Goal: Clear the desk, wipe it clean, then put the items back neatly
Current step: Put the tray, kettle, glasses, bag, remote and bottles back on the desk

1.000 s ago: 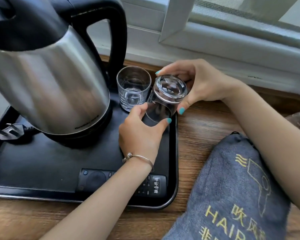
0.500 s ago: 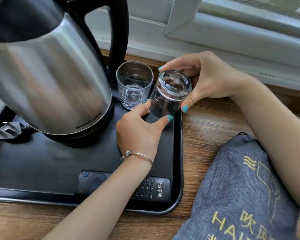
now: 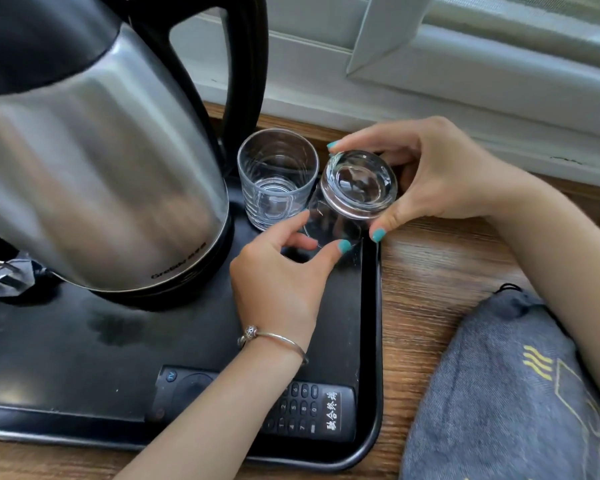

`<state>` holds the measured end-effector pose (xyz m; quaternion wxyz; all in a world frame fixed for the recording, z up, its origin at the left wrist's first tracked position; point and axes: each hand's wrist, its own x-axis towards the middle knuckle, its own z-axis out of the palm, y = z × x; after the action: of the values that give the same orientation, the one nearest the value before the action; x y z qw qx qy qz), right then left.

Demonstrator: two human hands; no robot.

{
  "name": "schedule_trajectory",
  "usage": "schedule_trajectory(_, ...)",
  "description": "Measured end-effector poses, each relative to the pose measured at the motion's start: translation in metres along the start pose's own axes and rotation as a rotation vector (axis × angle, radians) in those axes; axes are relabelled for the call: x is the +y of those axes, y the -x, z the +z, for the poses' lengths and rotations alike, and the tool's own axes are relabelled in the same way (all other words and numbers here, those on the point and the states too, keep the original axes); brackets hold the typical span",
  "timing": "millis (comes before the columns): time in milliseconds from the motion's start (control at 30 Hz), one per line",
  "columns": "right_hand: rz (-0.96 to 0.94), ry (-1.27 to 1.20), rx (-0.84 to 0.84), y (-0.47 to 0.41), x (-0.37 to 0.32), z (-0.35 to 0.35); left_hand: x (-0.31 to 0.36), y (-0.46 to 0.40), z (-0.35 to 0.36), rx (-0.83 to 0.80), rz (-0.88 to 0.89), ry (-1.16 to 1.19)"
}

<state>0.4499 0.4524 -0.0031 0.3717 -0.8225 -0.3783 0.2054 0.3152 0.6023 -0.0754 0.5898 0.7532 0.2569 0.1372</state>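
Both hands grasp a tilted, upturned glass (image 3: 352, 195) over the black tray's (image 3: 373, 341) far right corner: the right hand (image 3: 440, 174) pinches its thick base, the left hand (image 3: 281, 282) curls round its mouth end. An upright glass (image 3: 277, 178) stands just left, beside the kettle (image 3: 101, 161).

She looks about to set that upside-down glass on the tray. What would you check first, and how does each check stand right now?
1. Both hands on the tilted glass: right hand grips its base, left hand pinches near the rim. Ok.
2. Bare spot on the black tray under the glass. Ok.
3. Gap to the upright glass: they look very close or touching. Cannot tell.
4. Kettle stands clear of the landing spot. Ok.
5. Remote lies at the tray's near edge, out of the way. Ok.
6. Tray surface dry: a dull smudge shows. Cannot tell.
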Motion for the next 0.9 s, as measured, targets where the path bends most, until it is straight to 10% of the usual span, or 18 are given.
schedule_trajectory(900,0.11,0.411,0.174,0.003,-0.039,0.023,0.009,0.01,-0.023,-0.11,-0.092,-0.058)
